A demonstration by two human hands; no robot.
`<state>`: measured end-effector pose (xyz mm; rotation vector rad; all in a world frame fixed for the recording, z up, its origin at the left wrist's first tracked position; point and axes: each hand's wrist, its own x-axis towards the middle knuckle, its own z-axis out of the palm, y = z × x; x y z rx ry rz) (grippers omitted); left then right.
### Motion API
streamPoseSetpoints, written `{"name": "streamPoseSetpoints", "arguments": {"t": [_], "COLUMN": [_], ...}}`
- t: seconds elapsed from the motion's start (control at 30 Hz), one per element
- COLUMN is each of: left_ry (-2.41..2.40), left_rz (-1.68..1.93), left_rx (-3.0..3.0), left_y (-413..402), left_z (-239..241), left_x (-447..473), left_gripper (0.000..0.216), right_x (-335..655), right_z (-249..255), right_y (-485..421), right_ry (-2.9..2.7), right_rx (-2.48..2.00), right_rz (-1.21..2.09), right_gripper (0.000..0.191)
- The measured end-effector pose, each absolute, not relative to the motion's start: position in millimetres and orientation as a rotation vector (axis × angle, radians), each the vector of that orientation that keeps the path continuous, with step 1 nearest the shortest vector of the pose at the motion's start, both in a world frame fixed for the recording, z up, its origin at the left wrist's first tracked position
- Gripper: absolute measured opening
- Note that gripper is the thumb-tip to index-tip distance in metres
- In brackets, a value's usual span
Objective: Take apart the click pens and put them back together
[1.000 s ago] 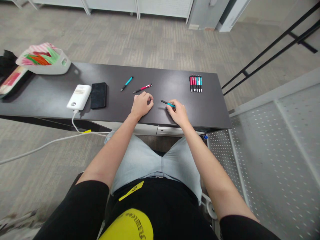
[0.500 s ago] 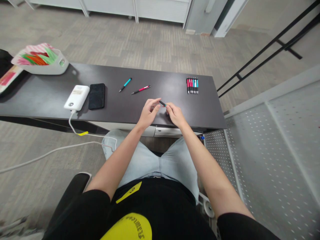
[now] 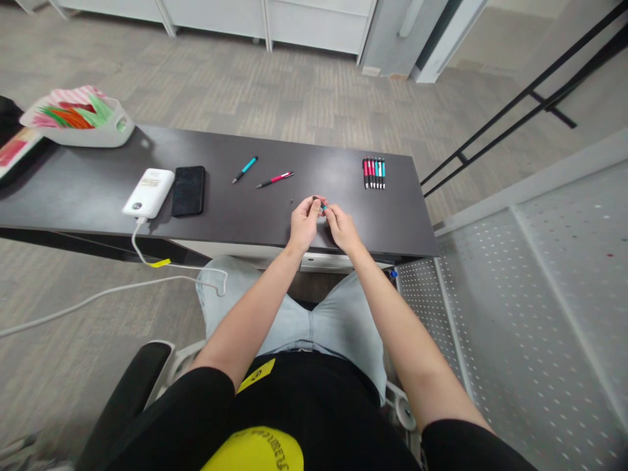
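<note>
A blue pen with a black grip (image 3: 322,207) is held between both hands over the near part of the dark desk (image 3: 235,216). My left hand (image 3: 305,221) is closed around its black end, thumb on top. The fingers of my right hand (image 3: 342,226) pinch the blue barrel, most of which they hide. On the desk just left of my left hand lies a tiny dark piece (image 3: 291,201), too small to name. Beyond it lie a red pen (image 3: 275,180) and another blue pen (image 3: 244,169). Several red and blue pens (image 3: 374,173) form a neat row to the right.
Left on the desk are a black phone (image 3: 188,190), a white power bank (image 3: 149,192) with a cable (image 3: 139,245), and a white basket (image 3: 105,133) of colourful packets. A perforated panel (image 3: 490,314) stands beyond the desk's right end.
My left hand has moved right and closed on the pen's black end, where its fingers were apart before. The tiny dark piece on the desk now shows. My right hand keeps its pinch.
</note>
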<state>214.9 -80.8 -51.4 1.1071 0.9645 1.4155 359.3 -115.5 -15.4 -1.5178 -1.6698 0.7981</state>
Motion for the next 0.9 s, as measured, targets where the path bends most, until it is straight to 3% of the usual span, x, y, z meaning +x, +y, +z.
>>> {"name": "streamPoseSetpoints", "arguments": {"t": [0.37, 0.53, 0.7, 0.9], "left_ry": [1.024, 0.983, 1.163, 1.292], "left_rz": [1.463, 1.387, 1.211, 1.087], "left_rx": [1.067, 1.138, 1.458, 1.705], "left_y": [-76, -74, -81, -89], "left_z": [-55, -46, -30, -15], "left_x": [219, 194, 150, 131], "left_gripper": [0.036, 0.037, 0.03, 0.05], "right_x": [360, 362, 361, 359], "right_z": [-18, -18, -18, -17], "right_y": [-115, -112, -113, -115], "right_ry": [-1.667, -1.732, -1.823, -1.936], "right_rx": [-1.463, -1.449, -1.422, -1.46], "right_rz": [0.656, 0.658, 0.682, 0.66], "right_gripper": [0.016, 0.026, 0.012, 0.019]}}
